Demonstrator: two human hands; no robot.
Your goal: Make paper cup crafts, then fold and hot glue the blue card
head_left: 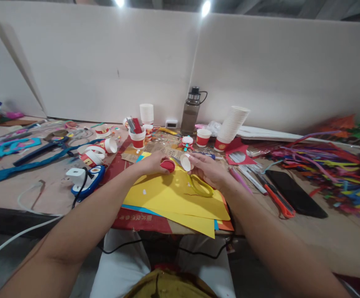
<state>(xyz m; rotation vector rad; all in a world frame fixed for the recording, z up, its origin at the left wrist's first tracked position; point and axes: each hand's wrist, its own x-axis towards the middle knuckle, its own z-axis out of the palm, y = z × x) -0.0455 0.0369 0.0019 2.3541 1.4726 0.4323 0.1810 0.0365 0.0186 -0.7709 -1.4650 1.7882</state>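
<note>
My left hand is closed round a small red piece, a cut part of a paper cup, held just above the yellow paper sheets. My right hand is closed on a small white cup piece whose open end faces left. The two pieces are close together, almost touching. Yellow-handled scissors lie on the yellow paper under my right hand, partly hidden by it.
A stack of paper cups, single red-and-white cups, a grey water bottle, a cup of pens, pipe cleaners, a black phone, an orange utility knife and a charger with cable crowd the table.
</note>
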